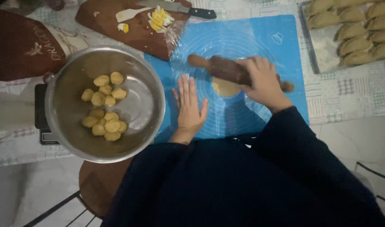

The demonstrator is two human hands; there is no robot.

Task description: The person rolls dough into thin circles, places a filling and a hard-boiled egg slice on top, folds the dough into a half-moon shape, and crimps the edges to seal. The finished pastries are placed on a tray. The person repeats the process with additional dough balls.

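My right hand [263,82] grips a brown wooden rolling pin [224,68] that lies across a flat round of pale dough [224,88] on a blue silicone mat [260,35]. A clear plastic sheet covers the dough and part of the mat. My left hand [188,106] rests flat with fingers together on the mat, just left of the dough, holding nothing. Left of that hand sits a steel bowl [147,101] with several yellow dough balls [104,110].
A wooden cutting board [112,21] at the back carries chopped egg pieces [159,19] and a black-handled knife [180,7]. A tray [323,52] at top right holds several folded pastries [361,29]. A scale [40,111] lies under the bowl; a dark red bag [15,46] sits far left.
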